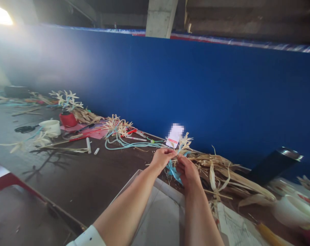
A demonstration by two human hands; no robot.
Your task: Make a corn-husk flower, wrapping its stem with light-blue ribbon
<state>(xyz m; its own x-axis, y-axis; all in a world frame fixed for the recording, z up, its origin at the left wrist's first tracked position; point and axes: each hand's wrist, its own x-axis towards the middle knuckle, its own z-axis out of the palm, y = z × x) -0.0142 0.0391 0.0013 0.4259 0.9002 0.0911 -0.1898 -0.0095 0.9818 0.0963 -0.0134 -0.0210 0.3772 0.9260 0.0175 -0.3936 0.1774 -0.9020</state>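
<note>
My left hand (162, 159) is closed in a pinch, fingertips meeting those of my right hand (188, 169) over the table. Between them is the base of a pale dried-husk flower (186, 141), its thin petals spreading above the fingers. My right hand is closed on it too; its curled fingers hide part of the stem. Light-blue strips (173, 171) show just below the hands, some running behind the right fingers. A white card (174, 135) with a red band and a blurred-out part stands behind the flower.
Long dried husks (226, 167) lie to the right, near a dark flask (275, 165) and a white bowl (295, 210). Leftward are a bundle of husk flowers (117, 125) with blue stems, a white cup (50, 127) and a red pot (68, 119). A blue partition (208, 89) rises behind.
</note>
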